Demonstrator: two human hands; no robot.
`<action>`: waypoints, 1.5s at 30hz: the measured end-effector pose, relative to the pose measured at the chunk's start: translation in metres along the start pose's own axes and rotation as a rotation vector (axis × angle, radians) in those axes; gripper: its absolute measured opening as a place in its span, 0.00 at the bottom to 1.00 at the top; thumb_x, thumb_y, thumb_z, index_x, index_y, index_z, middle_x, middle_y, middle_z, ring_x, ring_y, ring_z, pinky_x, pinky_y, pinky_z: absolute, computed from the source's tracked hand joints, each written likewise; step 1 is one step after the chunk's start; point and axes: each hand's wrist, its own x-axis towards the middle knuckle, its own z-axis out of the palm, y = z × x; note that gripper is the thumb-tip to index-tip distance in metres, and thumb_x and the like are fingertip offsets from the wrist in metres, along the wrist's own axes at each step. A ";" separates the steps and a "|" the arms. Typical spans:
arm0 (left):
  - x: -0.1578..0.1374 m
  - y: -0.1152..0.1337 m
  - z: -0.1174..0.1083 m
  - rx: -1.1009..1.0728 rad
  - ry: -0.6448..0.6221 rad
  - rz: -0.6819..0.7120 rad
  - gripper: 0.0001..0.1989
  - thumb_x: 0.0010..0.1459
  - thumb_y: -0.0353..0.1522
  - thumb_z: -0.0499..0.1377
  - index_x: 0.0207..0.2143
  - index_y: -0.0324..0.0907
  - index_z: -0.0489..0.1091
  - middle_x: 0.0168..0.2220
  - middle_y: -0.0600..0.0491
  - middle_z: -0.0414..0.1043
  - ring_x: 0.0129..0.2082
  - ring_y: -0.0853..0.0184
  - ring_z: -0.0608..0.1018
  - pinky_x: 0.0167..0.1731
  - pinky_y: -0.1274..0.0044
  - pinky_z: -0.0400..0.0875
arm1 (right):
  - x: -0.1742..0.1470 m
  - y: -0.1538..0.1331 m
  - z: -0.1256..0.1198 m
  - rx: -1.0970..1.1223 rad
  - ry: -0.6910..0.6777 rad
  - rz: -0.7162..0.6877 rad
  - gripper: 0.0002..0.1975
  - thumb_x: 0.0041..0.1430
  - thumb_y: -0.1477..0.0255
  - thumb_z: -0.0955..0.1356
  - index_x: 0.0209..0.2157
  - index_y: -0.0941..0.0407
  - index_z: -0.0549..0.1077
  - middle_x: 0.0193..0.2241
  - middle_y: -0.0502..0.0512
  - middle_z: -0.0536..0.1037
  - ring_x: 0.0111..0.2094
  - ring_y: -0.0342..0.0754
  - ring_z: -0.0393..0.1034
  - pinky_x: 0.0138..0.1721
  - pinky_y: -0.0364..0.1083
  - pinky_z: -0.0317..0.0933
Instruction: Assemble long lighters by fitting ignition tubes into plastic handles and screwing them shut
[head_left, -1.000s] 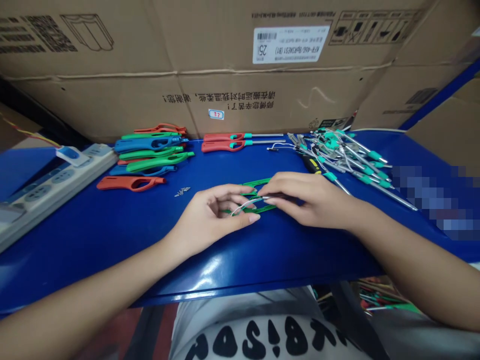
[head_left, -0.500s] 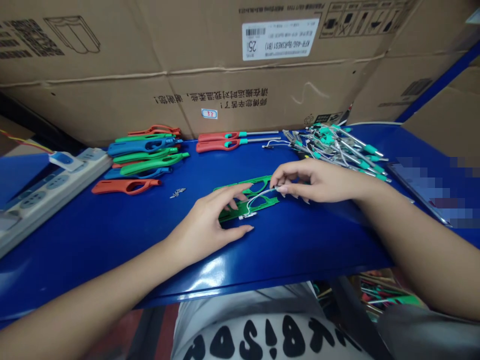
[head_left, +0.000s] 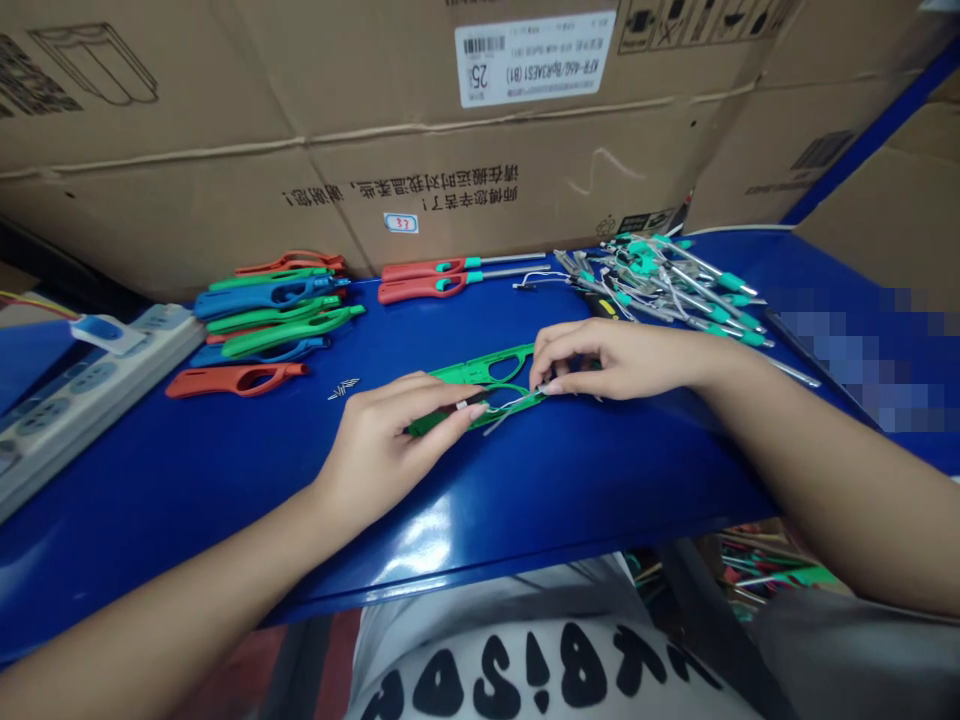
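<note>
Hands (head_left: 379, 425) apart, pinching a wired part (head_left: 504, 405); green shells (head_left: 466, 373) beneath

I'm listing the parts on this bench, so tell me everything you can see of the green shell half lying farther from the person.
The green shell half looks like moulded plastic: a long body with a rounded, framed opening toward its right end. It lies on the blue tabletop, angled slightly away toward the right, just beyond the other green half. The left hand is near its left end; the right hand hides its right tip. Whether either touches it is unclear.
</note>
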 end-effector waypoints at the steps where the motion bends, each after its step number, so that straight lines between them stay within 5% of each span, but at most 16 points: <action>1: 0.001 -0.001 0.000 0.028 -0.004 -0.013 0.06 0.62 0.30 0.65 0.41 0.40 0.80 0.37 0.52 0.82 0.33 0.70 0.81 0.38 0.80 0.74 | 0.001 0.001 0.001 -0.001 -0.004 -0.007 0.15 0.67 0.62 0.66 0.45 0.58 0.78 0.43 0.57 0.75 0.39 0.46 0.70 0.41 0.46 0.63; 17: 0.000 -0.016 0.003 0.227 -0.236 0.024 0.11 0.68 0.30 0.57 0.45 0.36 0.79 0.41 0.48 0.78 0.37 0.65 0.81 0.38 0.75 0.76 | 0.006 0.012 0.007 0.048 0.021 0.026 0.12 0.64 0.64 0.69 0.43 0.57 0.80 0.40 0.55 0.80 0.40 0.47 0.73 0.42 0.47 0.64; 45: -0.001 -0.019 0.006 0.273 -0.279 -0.040 0.12 0.69 0.34 0.56 0.46 0.41 0.78 0.43 0.49 0.77 0.37 0.64 0.80 0.40 0.72 0.77 | 0.003 -0.004 0.006 -0.221 0.113 0.052 0.06 0.61 0.69 0.71 0.33 0.56 0.80 0.33 0.53 0.82 0.35 0.48 0.75 0.39 0.46 0.64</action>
